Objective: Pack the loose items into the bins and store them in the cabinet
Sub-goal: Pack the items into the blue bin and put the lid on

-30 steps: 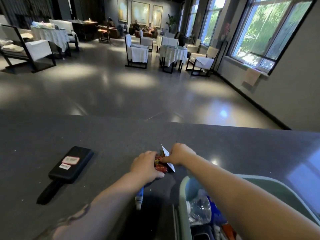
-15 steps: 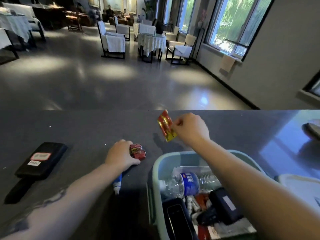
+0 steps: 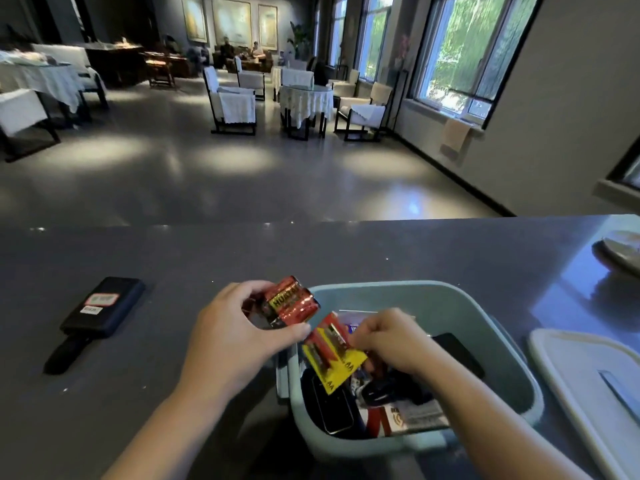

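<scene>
A pale green bin (image 3: 460, 299) stands on the dark counter (image 3: 311, 251) in front of me, with several items inside. My left hand (image 3: 235, 334) grips a red shrink-wrapped pack of batteries (image 3: 291, 301) just left of the bin's rim. My right hand (image 3: 391, 337) pinches a red and yellow AA battery card (image 3: 332, 355) above the bin's inside. A dark phone (image 3: 332, 403) and printed packets lie in the bin.
A black power bank with labels (image 3: 104, 306) lies on the counter at the left, a dark strap trailing from it. A white bin lid (image 3: 595, 386) lies at the right. Beyond the counter edge is a hall with chairs and tables.
My left hand lifted the red battery pack off the counter and moved it right toward the bin. My right hand brought the battery card down over the bin.
</scene>
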